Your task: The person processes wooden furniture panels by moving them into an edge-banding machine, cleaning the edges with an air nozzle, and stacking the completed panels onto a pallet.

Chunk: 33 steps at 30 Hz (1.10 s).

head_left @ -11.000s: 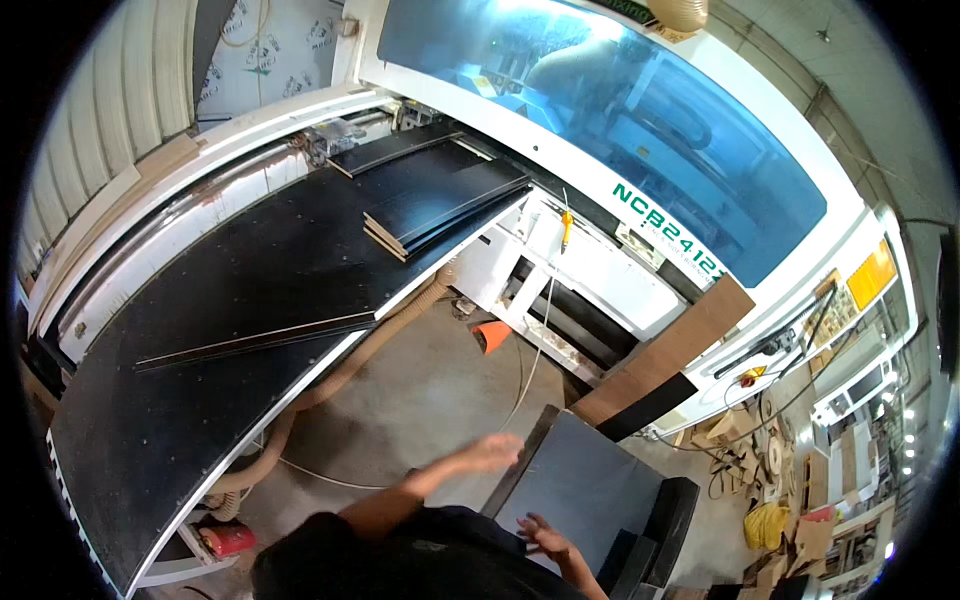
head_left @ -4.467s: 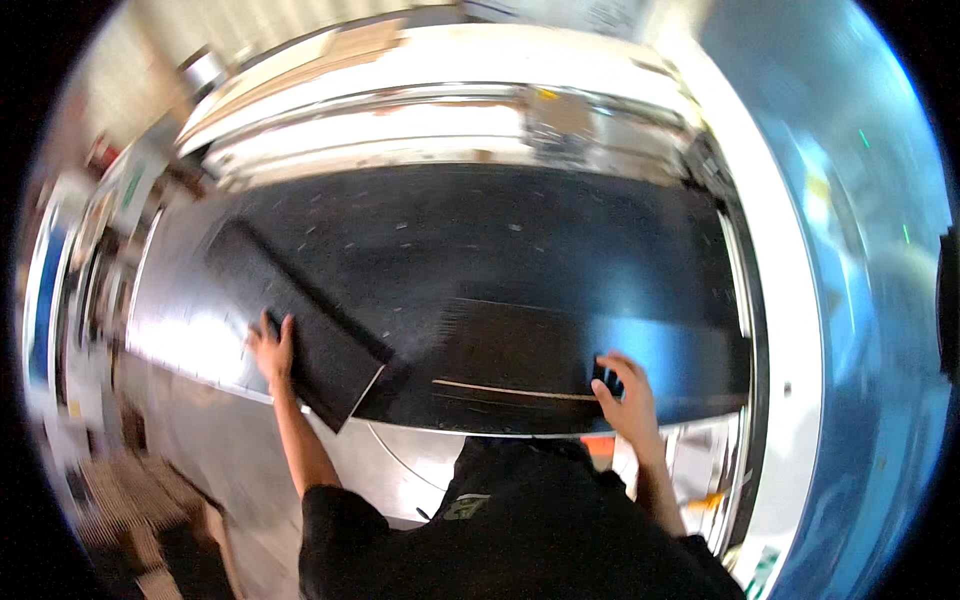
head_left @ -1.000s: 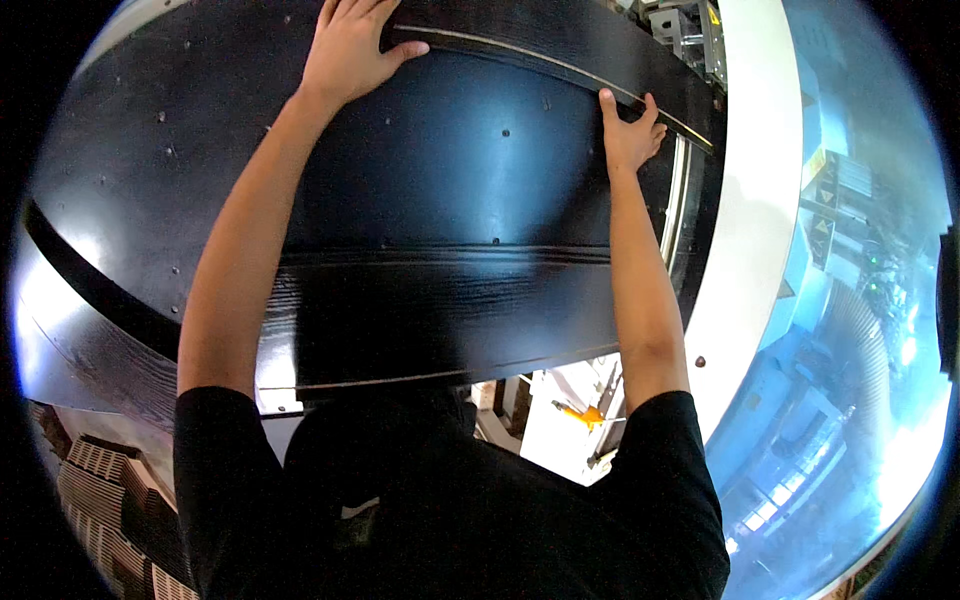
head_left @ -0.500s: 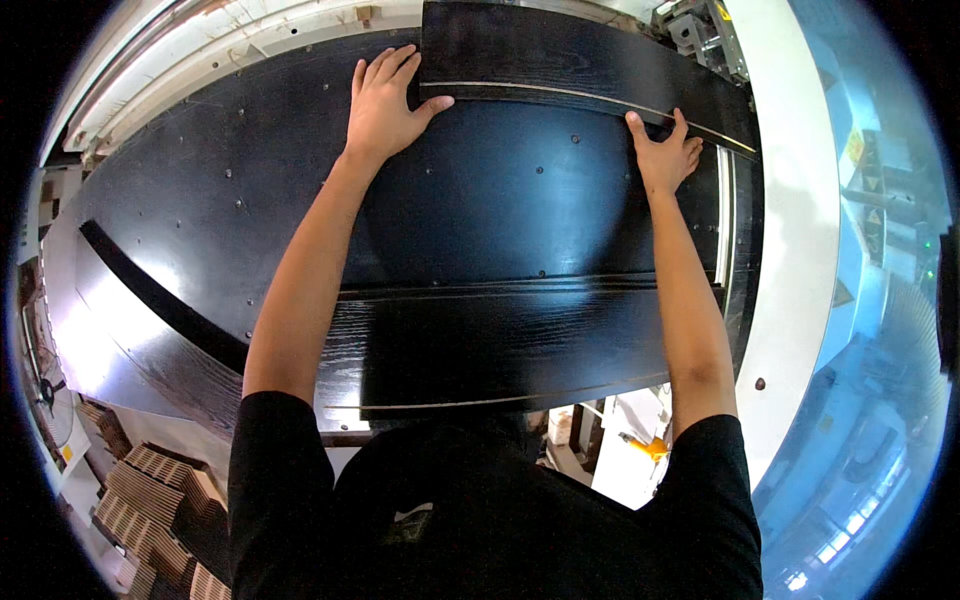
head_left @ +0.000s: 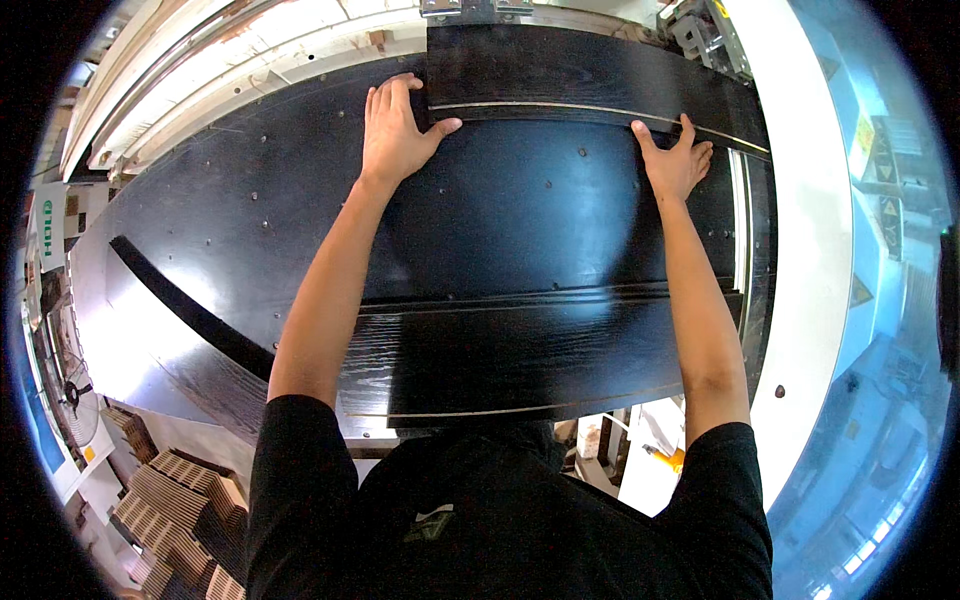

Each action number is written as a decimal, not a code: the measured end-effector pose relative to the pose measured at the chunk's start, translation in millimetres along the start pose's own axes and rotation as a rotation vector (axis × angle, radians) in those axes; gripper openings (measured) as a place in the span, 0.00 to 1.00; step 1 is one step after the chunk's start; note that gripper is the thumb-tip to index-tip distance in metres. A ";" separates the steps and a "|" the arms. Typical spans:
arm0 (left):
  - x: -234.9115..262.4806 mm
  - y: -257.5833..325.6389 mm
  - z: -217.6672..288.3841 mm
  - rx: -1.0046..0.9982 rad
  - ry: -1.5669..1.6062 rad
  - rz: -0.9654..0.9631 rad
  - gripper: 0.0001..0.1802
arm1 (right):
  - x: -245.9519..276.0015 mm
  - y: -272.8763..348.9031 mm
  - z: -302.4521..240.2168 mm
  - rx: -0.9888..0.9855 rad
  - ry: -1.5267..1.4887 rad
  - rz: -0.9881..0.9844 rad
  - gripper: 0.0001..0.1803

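Note:
A long black wood-grain board (head_left: 560, 65) lies at the far side of a dark table surface (head_left: 510, 220), with a pale strip along its near edge. At the board's left end is my left hand (head_left: 395, 138), fingers extended beside the corner and thumb spread along the near edge. My right hand (head_left: 676, 168) touches that near edge farther right, its thumb and index finger wide apart. Neither hand wraps round the board. A second black wood-grain board (head_left: 520, 360) lies close to my body, beneath my forearms.
A narrow black strip (head_left: 185, 305) runs diagonally on the left. Round fasteners dot the dark surface. White machine housing (head_left: 810, 280) and a blue translucent cover (head_left: 870, 400) stand to the right. Stacked brown slatted pieces (head_left: 175, 510) are at lower left; metal fittings (head_left: 475, 8) show at the far edge.
The whole view has shifted slightly, so everything appears a little lower and farther right. Both hands keep about the same places along the far board.

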<state>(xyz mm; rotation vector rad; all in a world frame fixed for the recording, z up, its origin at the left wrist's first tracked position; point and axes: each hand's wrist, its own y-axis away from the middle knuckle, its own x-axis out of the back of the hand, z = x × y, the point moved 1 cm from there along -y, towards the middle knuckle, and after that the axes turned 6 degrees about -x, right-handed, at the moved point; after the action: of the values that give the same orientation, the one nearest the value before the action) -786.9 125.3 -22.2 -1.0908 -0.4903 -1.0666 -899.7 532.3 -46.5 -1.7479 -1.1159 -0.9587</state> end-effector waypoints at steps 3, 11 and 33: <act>2.7 -2.1 4.0 0.019 -0.006 -0.029 0.43 | -1.0 -0.6 0.9 0.012 -0.008 0.013 0.63; 5.2 2.6 10.6 0.011 -0.059 -0.021 0.43 | 5.2 -1.4 -0.7 -0.007 0.026 -0.022 0.63; 254.2 252.6 149.1 0.343 0.968 0.236 0.46 | 167.2 226.6 -104.0 0.457 -1.194 -1.035 0.25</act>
<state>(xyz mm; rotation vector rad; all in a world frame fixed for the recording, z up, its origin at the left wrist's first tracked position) -427.0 160.0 119.0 -0.2384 0.2293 -1.1105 -652.1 428.3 87.6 -1.2063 -2.8743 0.0294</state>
